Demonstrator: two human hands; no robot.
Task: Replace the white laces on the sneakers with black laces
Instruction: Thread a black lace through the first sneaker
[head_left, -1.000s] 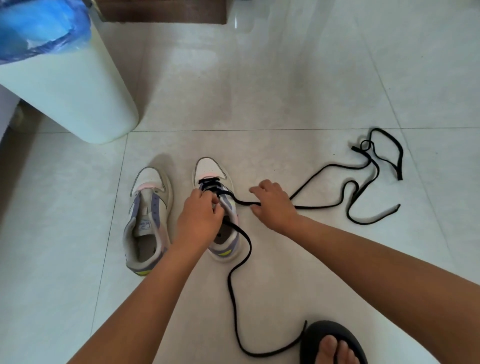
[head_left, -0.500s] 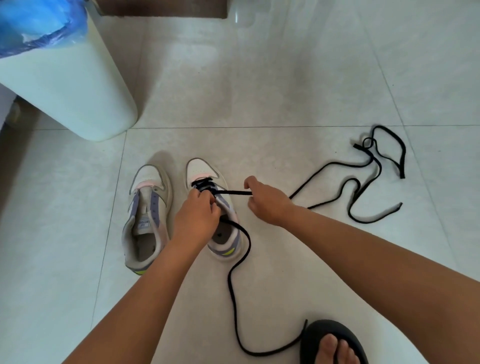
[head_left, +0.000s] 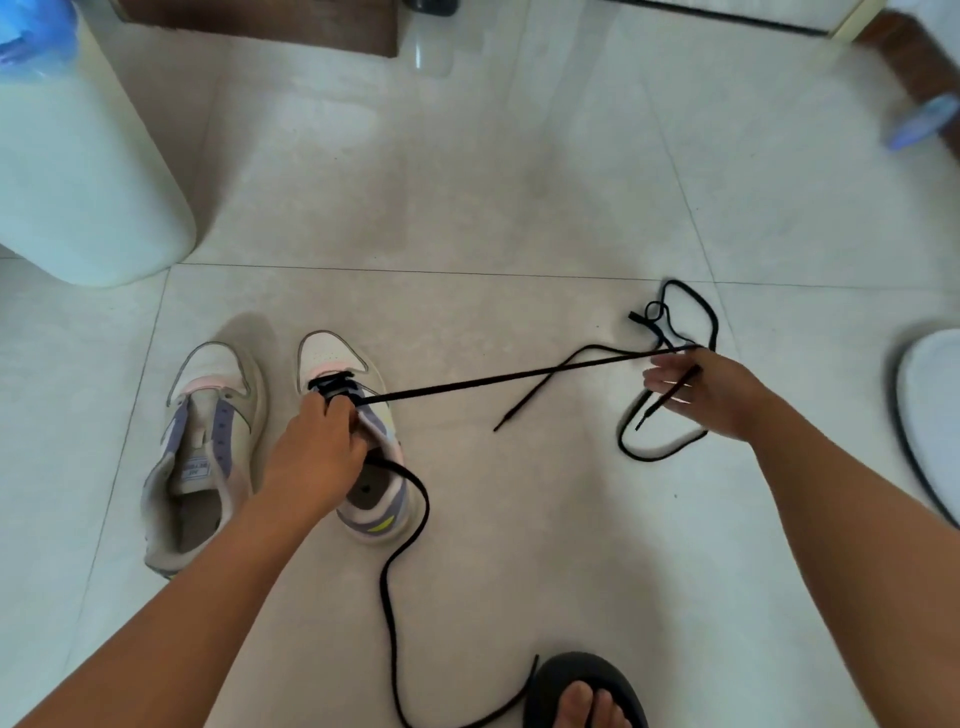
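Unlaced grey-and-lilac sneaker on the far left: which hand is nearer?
Left. The left hand rests on the neighbouring sneaker right beside the unlaced grey-and-lilac sneaker; the right hand is far off to the right, pulling the black lace taut.

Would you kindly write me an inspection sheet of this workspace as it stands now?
Surface: pale tiled floor, glossy.
Job's things: right sneaker has a black lace in its toe eyelets, one end drawn taut to the right, the other trailing on the floor toward the camera; left sneaker unlaced; second black lace loose on the floor. No white laces seen.
Clutter: nothing seen.
Grippers: left hand grips the right sneaker at its tongue; right hand holds the taut lace.
Cables: nothing seen.
Surroundings: white bin with blue liner, far left; dark sandal on a foot at the bottom edge; a blurred white object at the right edge.
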